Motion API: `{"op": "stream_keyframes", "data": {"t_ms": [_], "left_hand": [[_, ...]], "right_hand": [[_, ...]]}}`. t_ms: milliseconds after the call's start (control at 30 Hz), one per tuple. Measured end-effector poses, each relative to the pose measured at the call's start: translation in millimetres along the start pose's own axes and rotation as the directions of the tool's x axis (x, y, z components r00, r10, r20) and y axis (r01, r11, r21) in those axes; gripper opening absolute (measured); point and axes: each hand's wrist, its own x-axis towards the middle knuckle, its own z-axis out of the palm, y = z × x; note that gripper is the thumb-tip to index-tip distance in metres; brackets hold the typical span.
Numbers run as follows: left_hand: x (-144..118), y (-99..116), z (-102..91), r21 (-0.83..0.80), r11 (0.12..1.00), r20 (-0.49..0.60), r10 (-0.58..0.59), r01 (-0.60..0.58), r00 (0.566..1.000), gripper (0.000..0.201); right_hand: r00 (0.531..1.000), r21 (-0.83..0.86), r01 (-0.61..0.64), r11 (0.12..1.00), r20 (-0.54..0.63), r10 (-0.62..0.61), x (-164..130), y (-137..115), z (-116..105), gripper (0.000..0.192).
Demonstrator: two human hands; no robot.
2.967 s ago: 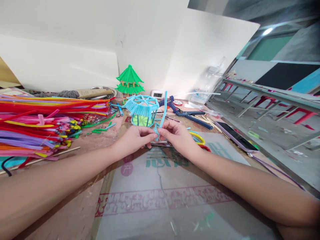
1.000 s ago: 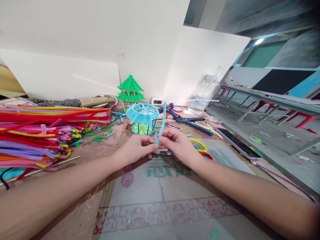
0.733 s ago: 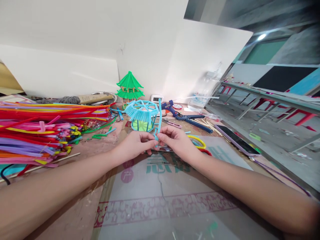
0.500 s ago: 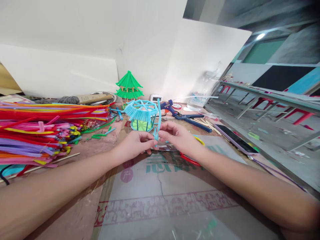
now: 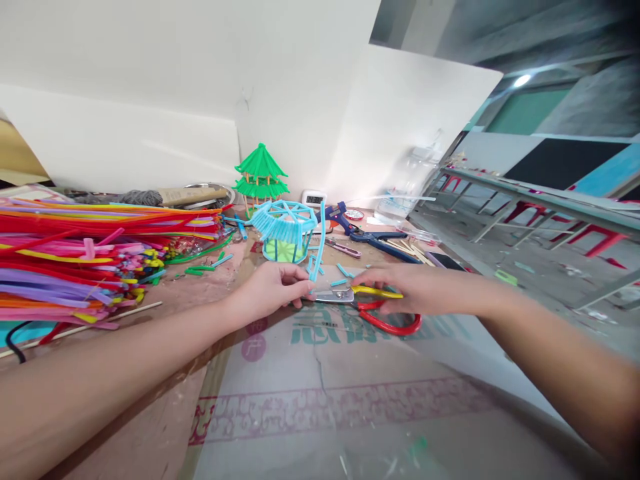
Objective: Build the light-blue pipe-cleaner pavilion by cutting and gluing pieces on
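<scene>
My left hand [image 5: 280,287] pinches a light-blue pipe cleaner [image 5: 321,233], which stands upright from the fingertips with a bent lower part. My right hand [image 5: 395,287] is closed about the handles of a pair of scissors [image 5: 343,295], one yellow and one red. The scissor blades point left, their tips close beside my left fingertips; whether they touch the pipe cleaner is hidden. Just behind my left hand stands a light-blue pavilion model [image 5: 286,230] with a partly covered roof and a green base. Short blue offcuts [image 5: 342,270] lie beyond the scissors.
Bundled coloured pipe cleaners [image 5: 65,260] fill the left side. At the back are a green tiered tree-like model [image 5: 261,170], a white timer [image 5: 314,198], a blue glue gun [image 5: 336,215] and a plastic bottle [image 5: 407,187]. Blue-handled pliers [image 5: 390,241] and a phone [image 5: 445,261] lie right.
My right hand has let go of the blue pipe cleaner and moved right and down onto the scissors, taking hold of their handles. My left hand keeps its pinch almost in place.
</scene>
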Motion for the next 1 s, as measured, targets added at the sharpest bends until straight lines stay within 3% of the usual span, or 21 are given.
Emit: {"op": "stream_keyframes", "data": {"t_ms": [100, 200, 300, 400, 533, 600, 767, 1000], "left_hand": [[-2, 4, 0.6, -0.004, 1.000, -0.017, -0.029, 0.029, 0.999, 0.019], [-3, 5, 1.2, -0.025, 0.999, -0.038, -0.023, 0.022, 0.999, 0.017], [-4, 4, 1.3, -0.030, 1.000, -0.056, 0.005, -0.006, 0.998, 0.018], [-5, 6, 1.0, -0.039, 0.999, -0.061, 0.019, -0.021, 0.998, 0.017], [-5, 9, 1.0, -0.050, 0.999, -0.069, 0.017, -0.021, 0.997, 0.016], [-5, 9, 1.2, -0.054, 0.999, -0.068, 0.005, -0.009, 0.998, 0.016], [-4, 7, 1.6, -0.045, 0.999, -0.060, -0.009, 0.006, 0.998, 0.016], [-2, 2, 1.5, -0.076, 0.997, -0.002, -0.007, 0.007, 1.000, 0.017]], "right_hand": [[0.999, -0.088, 0.003, 0.996, 0.043, 0.001, -7, 4, 10, 0.061], [1.000, -0.144, -0.008, 0.990, -0.020, 0.005, -7, 8, 22, 0.073], [0.994, -0.106, -0.014, 0.994, -0.107, 0.002, -5, 18, 27, 0.060], [0.996, -0.006, -0.023, 1.000, -0.088, 0.022, -10, 32, 19, 0.040], [0.984, 0.049, -0.177, 0.983, -0.009, 0.177, -24, 41, 0, 0.056], [0.983, 0.083, -0.179, 0.980, -0.025, 0.181, -27, 40, -4, 0.058], [0.993, 0.183, -0.035, 0.982, -0.106, 0.055, -21, 31, 2, 0.053], [0.997, 0.156, -0.048, 0.987, -0.058, 0.058, -11, 12, 10, 0.055]]}}
